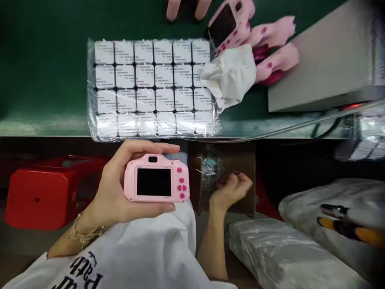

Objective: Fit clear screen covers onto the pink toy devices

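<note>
A green table (45,76) ran right across the scene, its near edge bright with glare, the floor below in shadow. Far left, under that edge, there stood a red stool (37,196)! Next came the left hand (112,190), a braided bracelet (86,233) at its wrist, thumb below and fingers above, clamped firmly on a pink camera (154,182). And there the camera was, above the lap just short of the table's edge, dark screen facing up at the wearer. Beyond it lay a pack of white printed blocks (144,76), four rows of six under shiny clear film, with another person's fingers (173,10) poking in at the top. Further right, over a cardboard box (245,200), the right hand (231,188) had its fingers curled together; whether they gripped anything, one couldn't tell. Above, a white cloth (233,72) overlapped the pack's corner, against a second pink camera (222,26) and pink pieces (275,32). Then a grey box (321,60), a cable (270,130) trailing along the edge, and, lower down, a plastic-wrapped bundle (282,249) at the far right.
</note>
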The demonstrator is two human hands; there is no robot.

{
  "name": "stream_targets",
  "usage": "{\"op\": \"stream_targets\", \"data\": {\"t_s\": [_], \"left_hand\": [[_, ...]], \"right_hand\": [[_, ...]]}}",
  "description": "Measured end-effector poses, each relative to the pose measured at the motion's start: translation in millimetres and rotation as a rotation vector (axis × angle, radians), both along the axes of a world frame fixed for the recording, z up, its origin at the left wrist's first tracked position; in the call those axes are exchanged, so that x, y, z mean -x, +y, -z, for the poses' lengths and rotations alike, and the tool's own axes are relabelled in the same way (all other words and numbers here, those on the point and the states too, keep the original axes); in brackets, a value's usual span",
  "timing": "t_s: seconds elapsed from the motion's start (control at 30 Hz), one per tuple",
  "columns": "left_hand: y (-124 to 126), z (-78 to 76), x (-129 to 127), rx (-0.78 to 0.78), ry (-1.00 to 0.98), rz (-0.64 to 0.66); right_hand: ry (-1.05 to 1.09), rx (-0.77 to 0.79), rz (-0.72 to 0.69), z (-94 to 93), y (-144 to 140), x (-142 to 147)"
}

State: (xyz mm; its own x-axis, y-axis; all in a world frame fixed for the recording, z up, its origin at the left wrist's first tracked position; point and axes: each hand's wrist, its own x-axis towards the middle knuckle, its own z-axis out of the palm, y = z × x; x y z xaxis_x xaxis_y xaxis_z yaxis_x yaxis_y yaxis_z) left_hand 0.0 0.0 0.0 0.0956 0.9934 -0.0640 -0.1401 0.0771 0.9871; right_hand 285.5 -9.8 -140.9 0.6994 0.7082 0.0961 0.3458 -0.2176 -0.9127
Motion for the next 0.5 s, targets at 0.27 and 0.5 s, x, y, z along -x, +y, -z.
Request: {"op": "stream_targets", "data": {"t_s": [0.27,0.5], "left_hand": [[7.1,6.2,24.0,-0.238,0.412,-0.258],[25.0,18.7,103.6,-0.138,0.741,-0.705]], "right_hand": [[-0.304,0.005,-0.541,-106.2,47.1,50.4],[-0.745,0.116,-0.648,-104.5,128.7,32.1]]}}
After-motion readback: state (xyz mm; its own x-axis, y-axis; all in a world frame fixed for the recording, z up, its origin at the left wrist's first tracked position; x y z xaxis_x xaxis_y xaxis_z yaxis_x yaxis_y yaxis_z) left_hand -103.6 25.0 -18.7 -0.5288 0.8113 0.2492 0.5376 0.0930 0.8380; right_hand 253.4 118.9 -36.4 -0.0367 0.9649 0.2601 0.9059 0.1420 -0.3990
